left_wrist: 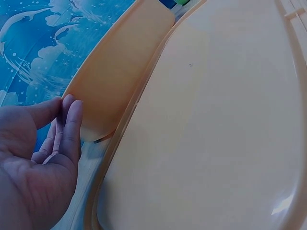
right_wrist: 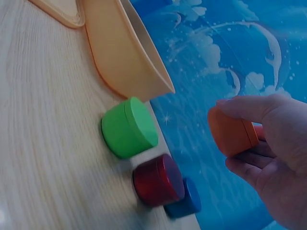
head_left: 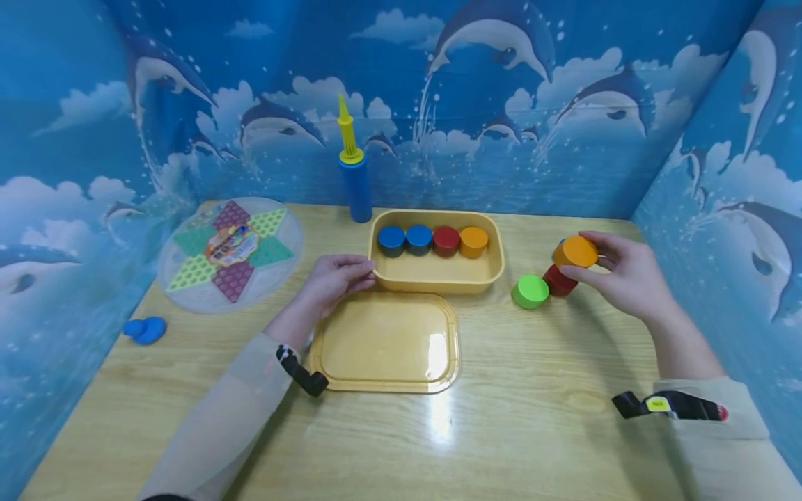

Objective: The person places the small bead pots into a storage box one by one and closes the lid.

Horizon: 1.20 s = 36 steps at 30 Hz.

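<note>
My right hand holds an orange round canister between thumb and fingers; the right wrist view shows it raised above the table. Below it stand a red canister, a blue canister mostly hidden behind the red one, and a green canister. With thumb and fingertips, my left hand pinches the left end of a yellow plastic box at its rim. Inside that box two blue canisters, a red one and an orange one stand in a row.
A flat yellow lid lies on the table in front of the box. Behind and to the left stands a blue and yellow hand pump. A round star-patterned game board and a small blue object are at the left.
</note>
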Each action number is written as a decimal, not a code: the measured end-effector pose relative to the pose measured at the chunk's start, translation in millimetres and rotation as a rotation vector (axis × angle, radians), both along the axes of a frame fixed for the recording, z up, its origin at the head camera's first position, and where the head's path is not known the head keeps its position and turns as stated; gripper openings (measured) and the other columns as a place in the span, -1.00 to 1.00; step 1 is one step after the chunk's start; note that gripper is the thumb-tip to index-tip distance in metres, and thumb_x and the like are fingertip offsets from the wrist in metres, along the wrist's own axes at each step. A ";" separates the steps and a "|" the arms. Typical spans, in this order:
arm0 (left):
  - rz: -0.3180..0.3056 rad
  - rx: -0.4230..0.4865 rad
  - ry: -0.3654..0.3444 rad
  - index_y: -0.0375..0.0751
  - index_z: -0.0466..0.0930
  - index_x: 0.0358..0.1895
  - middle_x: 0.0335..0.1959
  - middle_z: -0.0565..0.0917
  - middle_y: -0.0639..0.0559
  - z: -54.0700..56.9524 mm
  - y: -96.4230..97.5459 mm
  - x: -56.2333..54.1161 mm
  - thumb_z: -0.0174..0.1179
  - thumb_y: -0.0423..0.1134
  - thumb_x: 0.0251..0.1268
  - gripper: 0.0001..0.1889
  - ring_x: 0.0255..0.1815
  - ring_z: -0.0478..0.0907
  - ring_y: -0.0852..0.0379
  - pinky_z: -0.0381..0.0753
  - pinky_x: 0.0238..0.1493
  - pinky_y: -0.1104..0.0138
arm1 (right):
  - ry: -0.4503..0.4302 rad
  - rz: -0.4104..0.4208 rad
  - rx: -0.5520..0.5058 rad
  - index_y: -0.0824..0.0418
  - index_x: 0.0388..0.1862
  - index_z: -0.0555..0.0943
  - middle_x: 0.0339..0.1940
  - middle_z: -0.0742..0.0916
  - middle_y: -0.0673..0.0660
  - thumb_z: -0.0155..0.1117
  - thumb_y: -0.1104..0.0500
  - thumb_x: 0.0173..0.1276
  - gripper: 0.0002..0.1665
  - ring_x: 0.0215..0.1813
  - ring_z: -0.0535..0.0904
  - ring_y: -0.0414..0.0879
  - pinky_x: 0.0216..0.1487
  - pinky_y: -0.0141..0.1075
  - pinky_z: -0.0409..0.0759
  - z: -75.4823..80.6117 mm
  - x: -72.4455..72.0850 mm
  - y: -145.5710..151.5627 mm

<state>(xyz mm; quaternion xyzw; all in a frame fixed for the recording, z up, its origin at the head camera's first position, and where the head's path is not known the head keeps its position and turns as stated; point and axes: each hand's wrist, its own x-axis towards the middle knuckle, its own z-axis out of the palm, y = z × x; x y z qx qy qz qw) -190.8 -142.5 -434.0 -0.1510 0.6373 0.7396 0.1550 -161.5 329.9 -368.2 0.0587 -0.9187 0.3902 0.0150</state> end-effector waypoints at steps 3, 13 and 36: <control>0.001 0.008 0.006 -0.48 0.57 0.24 -0.02 0.70 -0.25 0.0 -0.1 0.4 0.31 -0.43 0.51 -0.66 -0.17 0.78 0.07 0.81 0.06 0.24 | -0.004 0.034 -0.020 0.37 0.55 0.41 0.42 0.57 0.36 0.56 -0.02 0.40 -0.09 0.36 0.54 0.25 0.19 -0.67 0.53 2.6 -3.3 -12.6; 0.002 0.021 0.017 -0.51 0.56 0.25 -0.05 0.71 -0.24 0.8 -0.7 1.9 0.31 -0.44 0.51 -0.65 -0.19 0.77 0.07 0.81 0.05 0.25 | -0.009 0.128 -0.055 0.34 0.54 0.44 0.40 0.59 0.33 0.57 0.00 0.40 -0.13 0.35 0.58 0.23 0.37 0.12 0.59 6.7 -13.9 -51.1; -0.012 0.047 0.020 -0.53 0.55 0.26 -0.07 0.71 -0.25 -1.4 -1.9 0.6 0.29 -0.46 0.51 -0.65 -0.19 0.77 0.07 0.81 0.06 0.24 | -0.038 0.395 -0.114 0.34 0.48 0.50 0.32 0.64 0.25 0.60 0.21 0.34 -0.22 0.24 0.62 0.15 0.35 0.08 0.65 -0.1 -44.1 -138.6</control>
